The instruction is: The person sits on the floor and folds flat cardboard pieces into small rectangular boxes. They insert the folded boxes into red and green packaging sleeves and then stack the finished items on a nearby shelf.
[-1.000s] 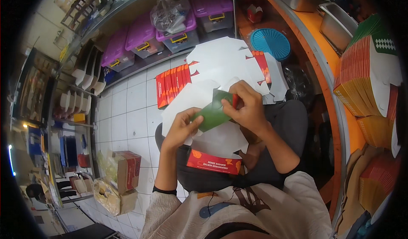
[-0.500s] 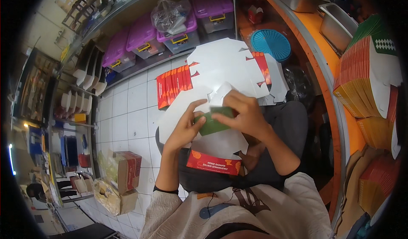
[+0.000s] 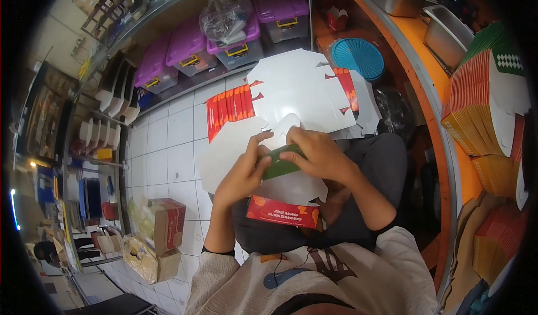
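Over my lap I hold a cardboard box blank, white inside, with a green flap [image 3: 277, 169] and a red printed panel [image 3: 283, 212] hanging toward me. My left hand [image 3: 242, 174] is closed on the left end of the green flap, its thumb on the green side and the index finger bent above. From the right, my right hand [image 3: 324, 155] pinches the same flap and a folded white tab [image 3: 289, 122], its thumb across the green face. Fingertips behind the flap are hidden. Just beyond lies a pile of flat white box blanks [image 3: 300, 82] with red edges.
Purple-lidded bins [image 3: 238, 49] line a low shelf ahead. A round blue lid [image 3: 357, 59] lies beyond the pile. Stacked folded cartons [image 3: 473, 119] and metal pans [image 3: 448, 35] sit on the orange counter at right. A cardboard box [image 3: 168, 222] stands on the tiles at left.
Both hands stay on the flap. The green flap has tilted and shows narrower, and the white tab has dropped lower. The blank's left white part has shifted slightly left.
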